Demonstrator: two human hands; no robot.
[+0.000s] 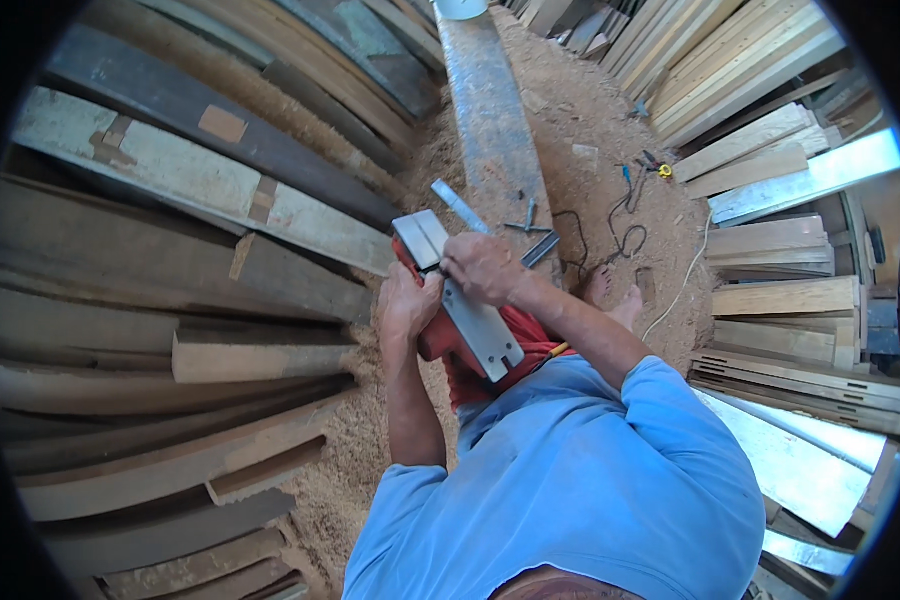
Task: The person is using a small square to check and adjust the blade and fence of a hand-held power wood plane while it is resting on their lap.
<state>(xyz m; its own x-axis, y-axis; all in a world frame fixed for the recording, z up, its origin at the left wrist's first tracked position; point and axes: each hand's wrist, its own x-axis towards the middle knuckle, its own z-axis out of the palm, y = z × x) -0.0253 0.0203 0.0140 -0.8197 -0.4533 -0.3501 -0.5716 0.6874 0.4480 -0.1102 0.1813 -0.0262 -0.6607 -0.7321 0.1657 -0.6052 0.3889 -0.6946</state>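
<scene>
An electric hand planer with a red body lies sole up across my lap, its flat metal plates facing me. My left hand wraps around its side near the blade slot, with the thumb close to the gap between the plates. Over that same gap, my right hand has its fingers bent and pressed together; what they pinch, if anything, is hidden. Just beyond the planer, a T-shaped wrench, a flat metal strip and a dark metal bar lie on a worn plank.
Long boards are piled along my left, with more stacked timber on the right. A dark cord and a yellow-handled tool lie on the sawdust-covered floor. A pale container stands at the plank's far end.
</scene>
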